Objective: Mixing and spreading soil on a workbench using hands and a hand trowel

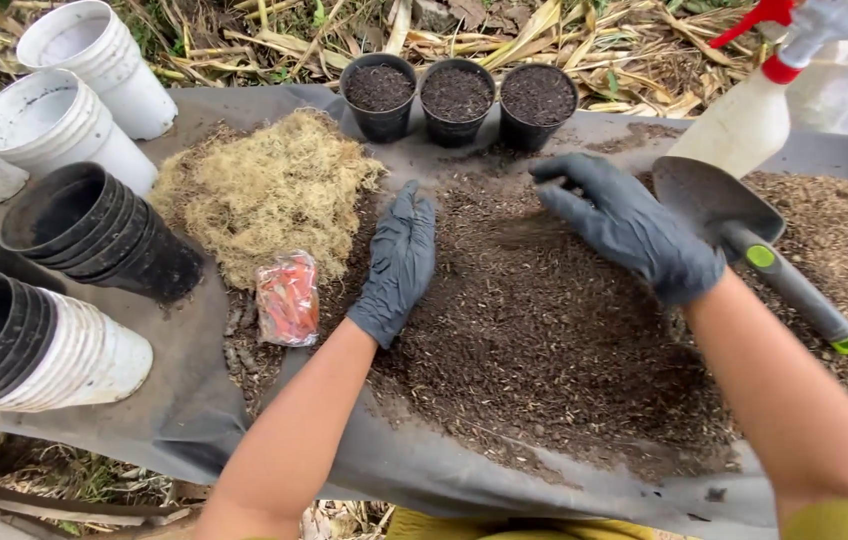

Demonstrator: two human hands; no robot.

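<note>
- Dark brown potting mix (544, 330) lies spread in a broad, loose heap across the grey sheet (194, 400) that covers the table, coarse and crumbly, flecked with pale bits.
- Left hand (399, 265), in a dark grey glove, rests flat on the left edge of the mix, fingers straight and close together, palm down, holding nothing.
- Right hand (624, 225), gloved the same way, sits on the upper part of the heap with fingers bent and slightly spread, raking into the soil; it grips nothing.
- Just right of the right hand lies a grey trowel (744, 235) with a green-tipped handle, its blade on the mix.
- Behind the trowel a white spray bottle (749, 115) with a red trigger stands tilted.
- Three small black pots (456, 100), filled with dark soil, stand in a row at the far edge of the table, beyond the heap.
- Pale yellow dry moss (264, 190) forms a mound left of the left hand, with a small orange packet (287, 298) just below it.
- Stacks of black and white pots (64, 260) lie on their sides at the far left.
</note>
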